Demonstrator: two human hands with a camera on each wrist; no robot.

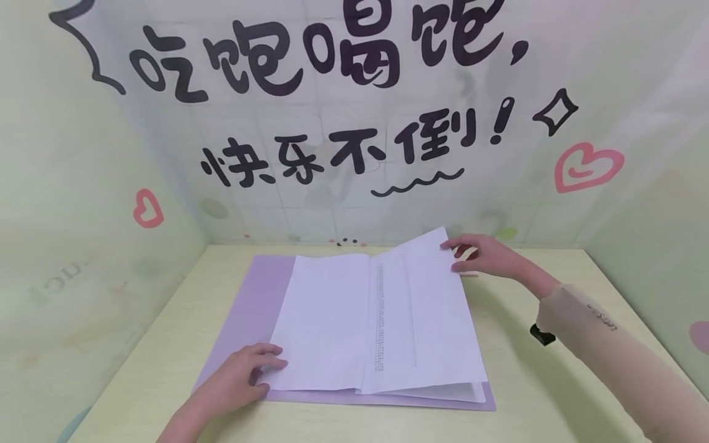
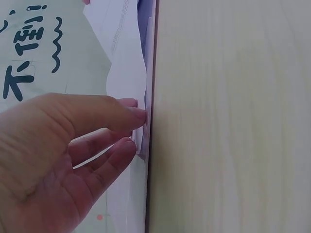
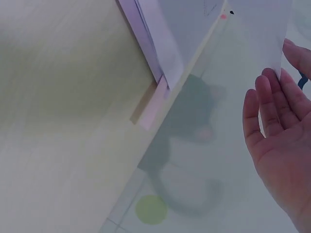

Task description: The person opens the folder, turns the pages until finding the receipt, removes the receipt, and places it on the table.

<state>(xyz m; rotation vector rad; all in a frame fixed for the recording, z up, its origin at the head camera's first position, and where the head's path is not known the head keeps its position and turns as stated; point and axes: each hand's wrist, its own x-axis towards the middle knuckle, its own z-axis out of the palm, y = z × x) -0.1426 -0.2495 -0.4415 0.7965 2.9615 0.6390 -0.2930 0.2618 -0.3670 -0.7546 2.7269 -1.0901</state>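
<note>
A booklet with a light purple cover lies open on the table. Its white left page is flat, while the right page is raised at its far right corner and bears columns of small print. My right hand pinches that raised page by its edge, thumb on one side and fingers on the other, as the right wrist view shows at the sheet. My left hand rests at the near left corner of the left page, fingers bent loosely on the paper and thumb by the near edge.
The pale wooden table surrounds the booklet. A printed wall covering with large black characters stands behind it, with side panels left and right. A small black object shows beneath the right forearm.
</note>
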